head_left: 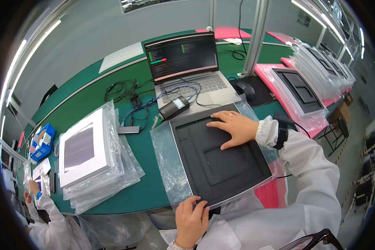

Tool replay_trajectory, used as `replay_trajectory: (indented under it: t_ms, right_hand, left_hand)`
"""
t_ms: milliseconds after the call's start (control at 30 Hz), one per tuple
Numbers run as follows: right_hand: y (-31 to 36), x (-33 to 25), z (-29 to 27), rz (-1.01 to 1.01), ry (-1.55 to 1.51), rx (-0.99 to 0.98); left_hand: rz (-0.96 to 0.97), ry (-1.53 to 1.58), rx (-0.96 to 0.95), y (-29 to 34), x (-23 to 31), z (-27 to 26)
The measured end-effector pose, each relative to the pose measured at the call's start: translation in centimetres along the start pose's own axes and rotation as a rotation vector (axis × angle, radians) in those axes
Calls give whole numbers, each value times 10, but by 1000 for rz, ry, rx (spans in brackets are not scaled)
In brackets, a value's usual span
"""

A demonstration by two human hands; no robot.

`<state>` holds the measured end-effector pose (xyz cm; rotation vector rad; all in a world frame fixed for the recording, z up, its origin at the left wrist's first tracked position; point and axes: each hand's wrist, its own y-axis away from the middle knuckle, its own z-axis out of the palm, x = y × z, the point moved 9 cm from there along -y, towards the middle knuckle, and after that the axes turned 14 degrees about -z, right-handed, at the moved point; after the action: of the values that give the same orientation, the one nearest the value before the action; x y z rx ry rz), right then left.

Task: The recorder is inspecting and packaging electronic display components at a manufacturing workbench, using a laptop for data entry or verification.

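A flat black panel [191, 154] with raised rectangular ridges and a pale rim lies on clear plastic wrap [164, 154] at the table's front edge. My right hand [236, 128] rests on the panel's upper right part, fingers spread, a ring on one finger. At the panel's near left corner, my left hand [191, 223] holds the edge with bent fingers; its grip underneath is hidden. Just beyond the panel sit an open laptop [196, 89] and a small black box [174, 108] with a label and cables.
Left stands a stack of white-framed panels [100, 162] in plastic. Beyond it are a blue bin [43, 141] and another person's hands [32, 187]. Tangled cables [131, 92] lie left of the laptop. A mouse [246, 89], a metal post [256, 39] and wrapped black panels [300, 89] on pink foam are right.
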<state>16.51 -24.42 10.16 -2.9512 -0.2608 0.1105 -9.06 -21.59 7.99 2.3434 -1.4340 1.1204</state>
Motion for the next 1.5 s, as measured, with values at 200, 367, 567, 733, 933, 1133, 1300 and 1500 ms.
replay_trajectory:
  t_ms: [200, 367, 567, 733, 933, 1133, 1300, 1500]
  right_hand:
    - [-6, 3, 6, -104, 13, -28]
    - [-16, 5, 6, -173, 5, -16]
    - [-21, 1, -4, -228, 20, -16]
    - [-20, 5, -15, -197, -49, -18]
    - [-11, 7, -9, -180, -67, -78]
    - [-1, 7, -5, -194, -43, -56]
    - [0, 7, -5, -194, -84, -31]
    - [-4, 5, -3, -181, -105, -44]
  left_hand:
    - [-24, -4, -26, 0, -3, 5]
    - [-25, -95, -11, 6, -3, 8]
    - [-33, -56, -3, 7, -4, 10]
    - [-4, -6, 17, 5, 3, 1]
    - [49, -6, 25, 8, 4, 7]
    - [42, -206, 8, 4, -8, 14]
    - [44, -301, 101, 6, -20, 18]
    - [104, -484, 216, 9, -19, 12]
